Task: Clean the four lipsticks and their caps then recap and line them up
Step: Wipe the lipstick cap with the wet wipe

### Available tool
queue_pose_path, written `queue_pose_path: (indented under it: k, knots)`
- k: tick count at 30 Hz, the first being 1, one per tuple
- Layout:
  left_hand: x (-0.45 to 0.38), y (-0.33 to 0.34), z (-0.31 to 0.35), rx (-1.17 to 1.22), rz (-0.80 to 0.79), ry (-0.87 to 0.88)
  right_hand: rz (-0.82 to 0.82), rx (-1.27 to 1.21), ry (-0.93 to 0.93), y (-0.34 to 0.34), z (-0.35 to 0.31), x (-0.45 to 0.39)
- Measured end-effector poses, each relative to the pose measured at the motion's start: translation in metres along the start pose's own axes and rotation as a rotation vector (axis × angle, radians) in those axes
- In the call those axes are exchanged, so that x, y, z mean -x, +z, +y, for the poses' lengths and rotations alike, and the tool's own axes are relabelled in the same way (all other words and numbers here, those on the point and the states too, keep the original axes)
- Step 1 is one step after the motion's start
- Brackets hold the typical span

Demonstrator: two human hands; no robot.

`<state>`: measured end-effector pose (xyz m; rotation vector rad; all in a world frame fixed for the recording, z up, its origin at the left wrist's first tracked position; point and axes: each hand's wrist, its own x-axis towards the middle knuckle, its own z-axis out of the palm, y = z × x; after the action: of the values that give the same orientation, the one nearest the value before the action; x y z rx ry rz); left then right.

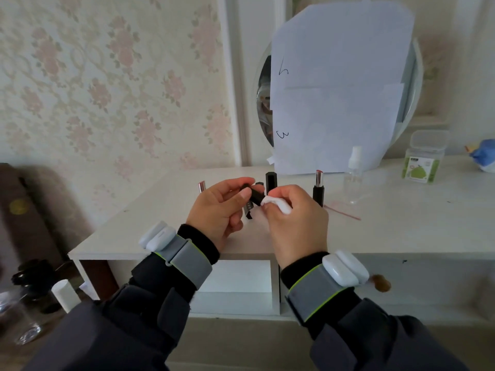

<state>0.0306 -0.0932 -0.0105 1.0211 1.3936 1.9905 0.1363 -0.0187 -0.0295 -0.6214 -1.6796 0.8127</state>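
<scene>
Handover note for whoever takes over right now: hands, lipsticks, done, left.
Left hand grips a black lipstick piece; cap or tube, cannot tell.
Right hand pinches a white cotton pad against it.
On the dresser top: uncapped lipstick upright at right, another at left, black cap upright behind the hands.
Done: none visibly recapped.
Left: finish wiping, recap, line up.

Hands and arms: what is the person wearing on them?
Both hands, left and right, are bare. Dark grey padded sleeves with black cuffs. Each wrist has a grey band edged in lime green, carrying a white rounded pod.
</scene>
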Motion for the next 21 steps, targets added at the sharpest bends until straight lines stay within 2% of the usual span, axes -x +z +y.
queue_pose_path:
  k: [10, 15, 21]
  knots:
    - [-0.0007, 0.0003, -0.0009, -0.015, 0.116, 0.066, -0.033, -0.048, -0.010, 0.0004, -0.0031, 0.0051]
    - [-0.0007, 0.0000, -0.0003, 0.007, 0.118, 0.053, -0.059, -0.026, -0.080, -0.0023, -0.0017, 0.0059]
    - [0.0020, -0.0003, 0.0007, 0.019, 0.047, 0.033, -0.019, -0.046, -0.039, -0.0018, -0.0024, 0.0052]
